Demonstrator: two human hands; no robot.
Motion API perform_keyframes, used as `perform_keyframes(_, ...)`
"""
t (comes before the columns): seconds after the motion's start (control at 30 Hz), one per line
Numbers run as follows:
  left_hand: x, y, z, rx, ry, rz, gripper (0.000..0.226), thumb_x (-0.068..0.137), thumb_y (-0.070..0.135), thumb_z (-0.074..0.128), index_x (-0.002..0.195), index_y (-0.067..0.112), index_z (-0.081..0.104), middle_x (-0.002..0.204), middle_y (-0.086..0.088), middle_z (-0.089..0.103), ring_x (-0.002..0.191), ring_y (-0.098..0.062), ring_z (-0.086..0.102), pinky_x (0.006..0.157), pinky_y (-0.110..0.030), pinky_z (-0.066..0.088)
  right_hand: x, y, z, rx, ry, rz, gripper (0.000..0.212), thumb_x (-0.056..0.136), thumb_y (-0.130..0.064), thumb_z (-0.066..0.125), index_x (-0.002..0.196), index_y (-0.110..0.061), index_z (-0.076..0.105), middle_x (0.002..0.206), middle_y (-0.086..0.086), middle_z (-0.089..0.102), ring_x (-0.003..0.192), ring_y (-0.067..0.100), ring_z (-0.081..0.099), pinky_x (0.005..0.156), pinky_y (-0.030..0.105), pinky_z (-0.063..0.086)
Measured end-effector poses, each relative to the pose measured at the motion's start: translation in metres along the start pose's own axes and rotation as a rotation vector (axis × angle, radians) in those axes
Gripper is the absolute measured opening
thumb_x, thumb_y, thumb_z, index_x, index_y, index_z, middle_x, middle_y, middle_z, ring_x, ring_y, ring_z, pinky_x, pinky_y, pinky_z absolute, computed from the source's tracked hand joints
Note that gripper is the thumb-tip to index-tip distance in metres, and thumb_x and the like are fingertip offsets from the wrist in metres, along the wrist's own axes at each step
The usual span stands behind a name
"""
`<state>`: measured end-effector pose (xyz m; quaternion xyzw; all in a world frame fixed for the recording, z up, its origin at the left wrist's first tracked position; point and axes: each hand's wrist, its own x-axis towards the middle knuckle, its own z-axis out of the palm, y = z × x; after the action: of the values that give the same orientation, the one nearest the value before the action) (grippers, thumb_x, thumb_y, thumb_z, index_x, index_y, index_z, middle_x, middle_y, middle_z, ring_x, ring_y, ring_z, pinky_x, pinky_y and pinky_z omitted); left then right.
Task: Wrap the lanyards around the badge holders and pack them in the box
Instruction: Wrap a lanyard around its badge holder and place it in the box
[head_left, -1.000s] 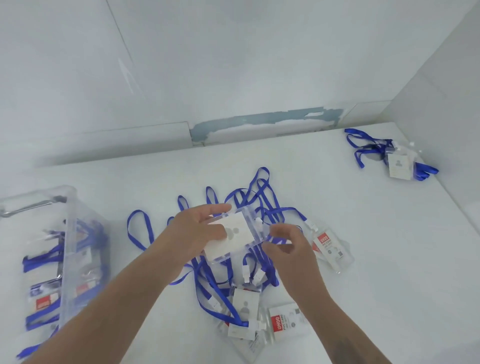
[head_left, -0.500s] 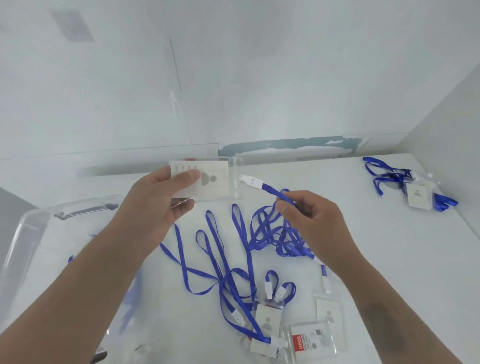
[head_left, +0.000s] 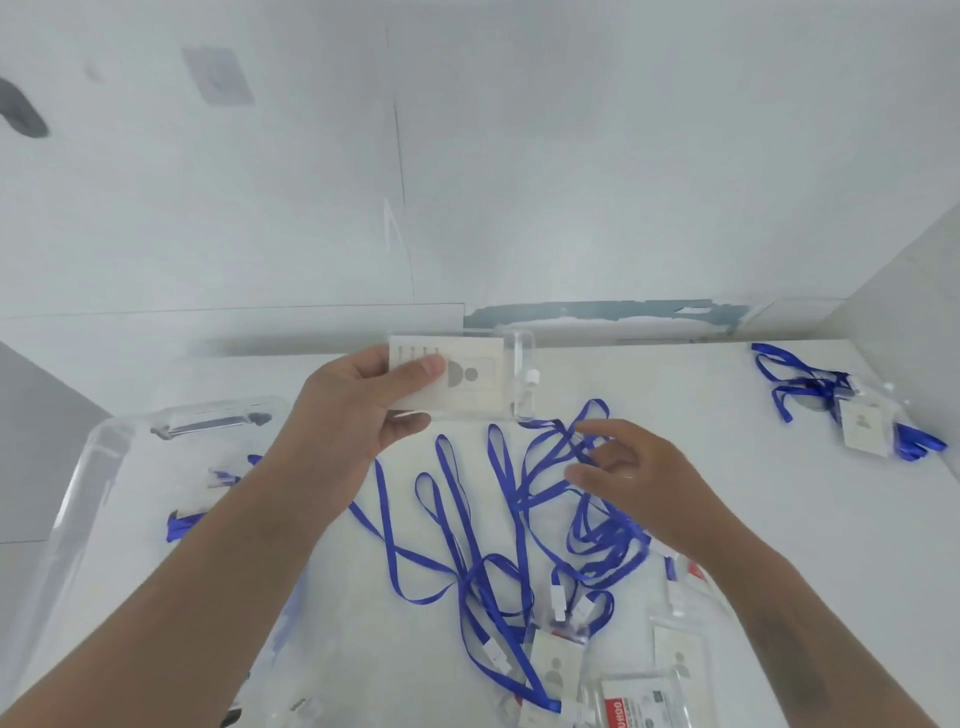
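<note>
My left hand (head_left: 358, 410) holds a clear badge holder (head_left: 475, 382) with a white card up above the table, thumb on its front face. Its blue lanyard (head_left: 550, 431) drops from the clip at the holder's right edge and runs to my right hand (head_left: 634, 473), whose thumb and fingers close loosely around the strands. More blue lanyards (head_left: 457, 525) lie tangled on the white table (head_left: 753, 519) below. The clear plastic box (head_left: 98, 457) stands at the left, partly hidden by my left forearm, with wrapped badges inside.
Several loose badge holders (head_left: 558, 670) lie near the table's front edge, one with a red label (head_left: 621, 709). A wrapped badge bundle (head_left: 865, 428) sits at the far right by the side wall. A white wall closes off the back.
My left hand stays raised with the badge holder. My right hand has dropped lower and to the right along the lanyard, down into the tangled strands.
</note>
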<state>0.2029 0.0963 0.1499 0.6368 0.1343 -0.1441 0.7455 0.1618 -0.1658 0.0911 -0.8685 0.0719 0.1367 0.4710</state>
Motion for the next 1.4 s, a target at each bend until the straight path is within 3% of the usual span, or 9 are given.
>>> perform_keyframes(0.23,0.002,-0.005,0.026,-0.084,-0.064,-0.061,0.017,0.087,0.018,0.070,0.103,0.014,0.075,0.103,-0.002,0.077,0.083,-0.010,0.069,0.074,-0.026,0.052,0.008,-0.041,0.047,0.007,-0.026,-0.132,0.018,0.099,-0.044,0.046,0.093,-0.033,0.059,0.059,-0.025,0.058,0.050,-0.004,0.051,0.054,0.012,0.040)
perform_keyframes(0.33,0.009,-0.005,0.030,-0.111,0.007,-0.044,0.014,0.087,0.019,0.071,0.100,0.014,0.075,0.101,-0.001,0.077,0.084,-0.011,0.071,0.075,-0.025,0.054,0.000,-0.047,0.059,-0.044,0.012,-0.191,0.030,0.101,-0.049,0.037,0.113,-0.040,0.062,0.076,-0.015,0.066,0.067,0.003,0.058,0.065,0.016,0.048)
perform_keyframes(0.47,0.014,-0.009,0.032,-0.146,0.100,-0.035,0.006,0.086,0.015,0.073,0.091,0.014,0.076,0.094,0.001,0.078,0.090,-0.013,0.073,0.082,-0.026,0.058,-0.013,-0.061,0.063,-0.376,-0.006,-0.269,0.039,0.101,-0.056,0.026,0.079,-0.031,0.047,0.066,-0.008,0.047,0.062,0.008,0.048,0.064,0.028,0.046)
perform_keyframes(0.57,0.014,-0.016,0.038,0.085,0.173,0.045,0.006,0.083,0.015,0.076,0.080,0.020,0.076,0.081,0.005,0.078,0.084,-0.016,0.073,0.073,-0.025,0.060,-0.020,-0.078,0.061,-0.569,-0.044,-0.325,0.040,0.103,-0.051,0.023,0.081,-0.024,0.043,0.068,-0.006,0.042,0.066,0.014,0.050,0.063,0.030,0.042)
perform_keyframes(0.8,0.006,-0.026,0.023,0.515,-0.005,0.099,0.008,0.081,0.021,0.077,0.074,0.017,0.077,0.073,-0.009,0.074,0.070,-0.027,0.071,0.076,-0.047,0.060,-0.015,-0.113,0.013,-0.681,-0.084,-0.353,0.027,0.094,-0.049,0.050,0.082,-0.027,0.061,0.083,-0.009,0.061,0.077,0.009,0.056,0.067,0.027,0.046)
perform_keyframes(1.03,-0.007,-0.028,0.001,0.244,-0.362,-0.180,0.018,0.077,0.018,0.077,0.094,0.012,0.078,0.101,-0.011,0.076,0.096,-0.027,0.073,0.087,-0.039,0.057,0.015,-0.098,-0.015,-0.035,-0.042,-0.216,0.005,0.082,-0.034,0.076,0.077,-0.032,0.077,0.071,-0.015,0.071,0.057,0.000,0.058,0.055,0.009,0.043)
perform_keyframes(1.2,-0.001,-0.027,0.000,-0.152,-0.200,-0.205,0.018,0.073,0.021,0.074,0.089,0.013,0.080,0.103,-0.008,0.075,0.091,-0.016,0.071,0.078,-0.028,0.060,0.009,-0.061,0.031,0.100,0.009,-0.043,0.031,0.094,-0.013,0.059,0.069,-0.027,0.072,0.050,-0.007,0.053,0.040,0.009,0.034,0.042,0.018,0.029)
perform_keyframes(1.27,0.003,-0.028,0.002,-0.182,-0.079,-0.193,0.016,0.080,0.016,0.073,0.095,0.011,0.078,0.101,-0.006,0.077,0.086,-0.014,0.073,0.071,-0.024,0.058,-0.007,-0.059,0.055,0.007,-0.053,-0.061,0.030,0.099,-0.024,0.053,0.072,-0.022,0.065,0.049,-0.003,0.050,0.039,0.004,0.031,0.040,0.017,0.030)
perform_keyframes(1.4,0.006,-0.031,0.007,-0.048,0.142,-0.125,0.006,0.083,0.014,0.076,0.088,0.016,0.076,0.088,-0.002,0.078,0.083,-0.018,0.075,0.071,-0.024,0.059,-0.027,-0.074,0.077,-0.431,-0.140,-0.278,0.038,0.102,-0.046,0.032,0.085,-0.020,0.053,0.077,0.001,0.052,0.065,0.011,0.047,0.066,0.027,0.043)
